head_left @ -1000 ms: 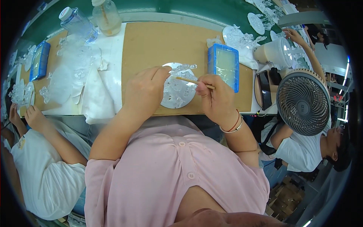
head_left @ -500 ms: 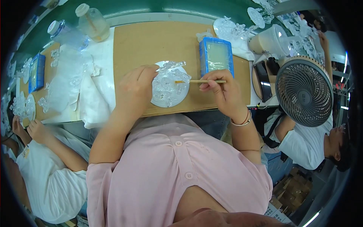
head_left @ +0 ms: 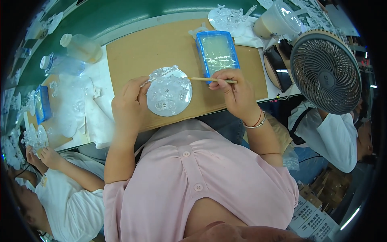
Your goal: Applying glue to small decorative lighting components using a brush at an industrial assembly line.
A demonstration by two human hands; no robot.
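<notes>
A clear plastic piece (head_left: pixel 167 90) with many raised shapes lies on a round white disc (head_left: pixel 177 109) in front of me. My left hand (head_left: pixel 131 99) pinches the upper left edge of this clear piece between thumb and fingers. My right hand (head_left: pixel 238 90) is closed around a thin wooden stick (head_left: pixel 205 79), held nearly level. The stick's pointed tip is at the disc's right rim, beside the clear piece; whether it touches cannot be made out. Just beyond my right hand stands a blue-rimmed box (head_left: pixel 217 50) with a pale, shiny top.
Brown board (head_left: pixel 141 52) covers the table. A round fan (head_left: pixel 325 76) and a phone (head_left: pixel 278 70) are at right, near a lidded plastic tub (head_left: pixel 278 20). Two bottles (head_left: pixel 82 48) and a white cloth (head_left: pixel 96 123) are at left. Co-workers sit on both sides.
My right hand has drawn the stick's tip from over the middle of the clear piece to its right edge. My view has shifted and tilted slightly. My left hand keeps its hold.
</notes>
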